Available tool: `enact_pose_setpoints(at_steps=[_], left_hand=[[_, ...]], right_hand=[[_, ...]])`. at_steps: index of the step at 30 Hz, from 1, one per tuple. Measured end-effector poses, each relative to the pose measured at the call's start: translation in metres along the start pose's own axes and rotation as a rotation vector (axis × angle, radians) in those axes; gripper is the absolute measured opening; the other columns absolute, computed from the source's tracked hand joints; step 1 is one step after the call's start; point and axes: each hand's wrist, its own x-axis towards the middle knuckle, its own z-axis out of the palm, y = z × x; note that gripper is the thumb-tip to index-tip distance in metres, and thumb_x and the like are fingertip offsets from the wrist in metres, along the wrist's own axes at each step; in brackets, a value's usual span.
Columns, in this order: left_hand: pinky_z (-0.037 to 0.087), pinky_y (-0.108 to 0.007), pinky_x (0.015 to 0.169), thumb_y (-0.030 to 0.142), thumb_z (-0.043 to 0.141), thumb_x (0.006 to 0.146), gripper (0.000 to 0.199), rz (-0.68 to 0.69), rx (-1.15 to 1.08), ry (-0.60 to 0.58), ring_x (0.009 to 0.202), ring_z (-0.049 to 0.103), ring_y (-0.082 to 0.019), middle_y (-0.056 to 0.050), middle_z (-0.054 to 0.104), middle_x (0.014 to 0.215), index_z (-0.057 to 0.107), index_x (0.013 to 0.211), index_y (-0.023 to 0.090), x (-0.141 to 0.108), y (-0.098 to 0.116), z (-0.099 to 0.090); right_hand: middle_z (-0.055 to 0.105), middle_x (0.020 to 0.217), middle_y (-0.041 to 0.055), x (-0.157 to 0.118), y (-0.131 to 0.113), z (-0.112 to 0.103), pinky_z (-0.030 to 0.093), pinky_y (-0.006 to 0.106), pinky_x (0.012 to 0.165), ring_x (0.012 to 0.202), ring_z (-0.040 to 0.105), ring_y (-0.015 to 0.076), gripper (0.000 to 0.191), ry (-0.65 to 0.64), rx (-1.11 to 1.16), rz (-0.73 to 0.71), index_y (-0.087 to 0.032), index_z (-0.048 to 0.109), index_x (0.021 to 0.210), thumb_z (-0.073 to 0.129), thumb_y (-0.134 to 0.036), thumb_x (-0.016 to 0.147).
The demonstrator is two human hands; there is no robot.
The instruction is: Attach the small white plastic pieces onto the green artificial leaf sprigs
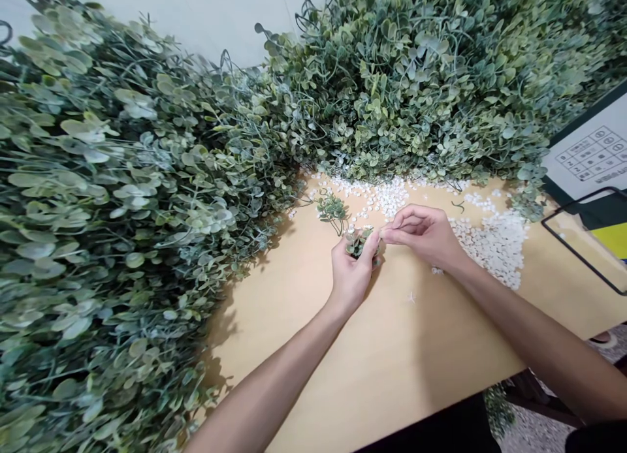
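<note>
My left hand [351, 270] is closed around a small artificial leaf sprig [356, 241], whose green leaves show between thumb and fingers. White bits sit at the top of that sprig. Close against it, my right hand [425, 231] pinches with thumb and index finger near the left thumb tip; what lies in the pinch is too small to make out. Just beyond the left hand, another small leaf sprig [331, 207] lies on the table [313, 361]. Small white pieces [494, 244] are heaped to the right of my right hand, and more white pieces [386, 197] lie scattered behind both hands.
A large pile of artificial greenery [122, 211] covers the left side, and more greenery [416, 81] lines the back. At right stand a dark box with a printed white label [590, 143] and a black wire frame [563, 247]. The table's front edge runs near my body.
</note>
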Motion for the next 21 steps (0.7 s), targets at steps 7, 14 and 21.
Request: enact_pose_setpoints(at_steps=[7,14,21], left_hand=[[0.038,-0.018,0.047,0.049,0.092,0.074,0.050,-0.001,-0.013,-0.016,0.053,0.041,-0.005,0.007,0.047,0.062,0.054,0.076,0.017,0.0001,0.0006,0.0019],[0.035,-0.018,0.046,0.050,0.090,0.077,0.048,0.013,-0.014,-0.039,0.053,0.041,-0.005,0.005,0.048,0.063,0.056,0.075,0.016,0.0009,-0.0024,0.0001],[0.048,-0.021,0.055,0.052,0.085,0.083,0.043,0.059,0.069,-0.023,0.059,0.052,-0.009,0.002,0.057,0.068,0.062,0.076,0.016,0.0014,-0.0035,0.0009]], right_hand=[[0.081,0.080,0.0012,0.0004,0.0021,-0.0019,0.064,0.027,0.076,0.077,0.079,0.0179,0.033,-0.018,-0.020,-0.020,-0.021,0.074,0.080,0.102,-0.033,0.065],[0.081,0.079,0.0023,-0.0014,0.0042,0.0003,0.064,0.031,0.073,0.073,0.078,0.0193,0.038,-0.011,-0.053,0.004,-0.021,0.073,0.078,0.102,-0.038,0.063],[0.082,0.088,0.0016,0.0020,-0.0041,-0.0061,0.064,0.029,0.084,0.083,0.078,0.0169,0.039,-0.017,-0.002,-0.002,-0.022,0.072,0.086,0.103,-0.031,0.063]])
